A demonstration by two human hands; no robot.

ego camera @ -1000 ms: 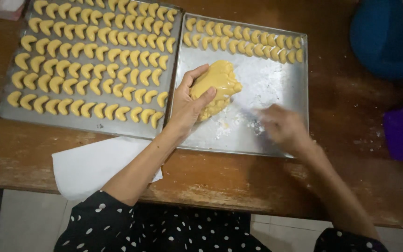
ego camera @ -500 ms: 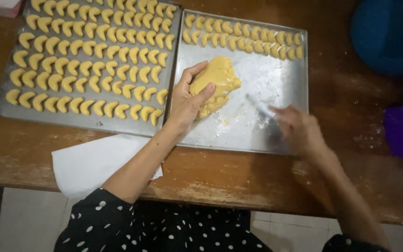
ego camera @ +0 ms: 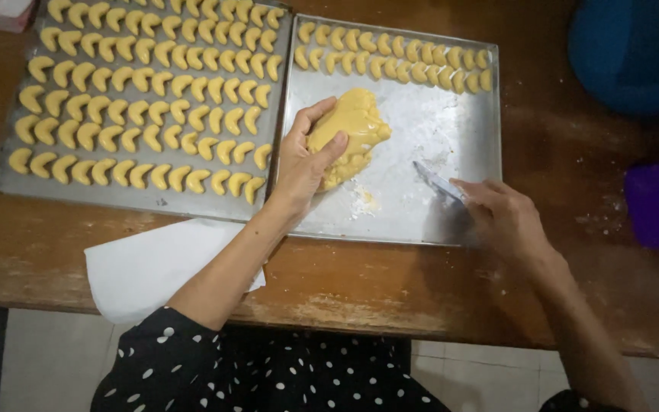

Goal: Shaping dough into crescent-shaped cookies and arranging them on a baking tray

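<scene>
Left hand (ego camera: 304, 159) clamped around a yellow dough lump (ego camera: 348, 130), fingers curled over its near side, thumb across its top, lump resting on the floury right tray (ego camera: 459, 145) near that tray's left wall. Right hand (ego camera: 506, 217) closed on a small knife (ego camera: 438, 181), blade lying flat on the tray floor, tip pointing up and left toward the lump, long axis running diagonally from the lower right to the upper left. Lump's own long axis roughly diagonal too, from lower left near the palm up to a blunt end at the upper right. Two rows of crescent pieces (ego camera: 394, 61) along the far edge of the same tray; left tray (ego camera: 9, 179) packed with more crescent rows (ego camera: 146, 99); white paper (ego camera: 150, 267) hanging off the tabletop (ego camera: 390, 282) edge. Likely risks, judged from here: too hard a squeeze tearing or crumbling the soft lump, crumbs already loose beneath it; blade swung toward the lump nicking the left fingers, given how near they lie; a careless wrist brushing the nearest crescents and denting them; right tray sliding on the tabletop under a sideways push.
</scene>
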